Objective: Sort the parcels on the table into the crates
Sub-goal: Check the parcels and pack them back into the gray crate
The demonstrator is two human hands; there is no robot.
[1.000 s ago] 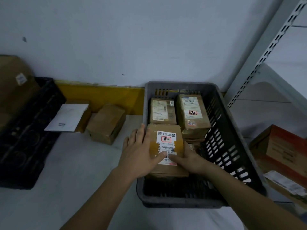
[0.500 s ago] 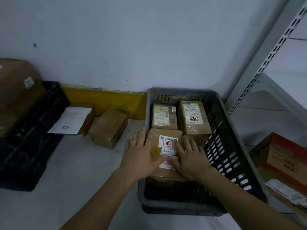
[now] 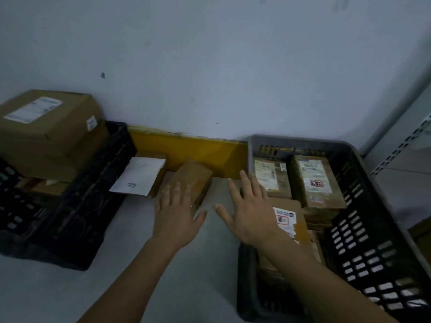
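Observation:
A grey slotted crate (image 3: pixel 363 178) stands on the right of the table and holds several brown parcels; the nearest one (image 3: pixel 296 220) bears a white label with a red mark. My right hand (image 3: pixel 249 210) hovers open over the crate's left rim, fingers spread, holding nothing. My left hand (image 3: pixel 176 210) is open with straight fingers just in front of a small brown parcel (image 3: pixel 193 178) on the table by the yellow strip. A flat parcel with a white envelope (image 3: pixel 140 176) on top lies to its left. A black crate (image 3: pixel 77 206) at the left holds large cardboard boxes (image 3: pixel 46 127).
A white wall rises behind the table, with a yellow strip (image 3: pixel 198 150) along its foot. A grey perforated shelf upright (image 3: pixel 401 148) stands at the far right. Bare grey tabletop (image 3: pixel 144 241) lies between the two crates.
Both hands let go of the labelled parcel, which now lies in the grey crate. They have moved left, the left hand reaching the small brown parcel on the table. The view shifted left.

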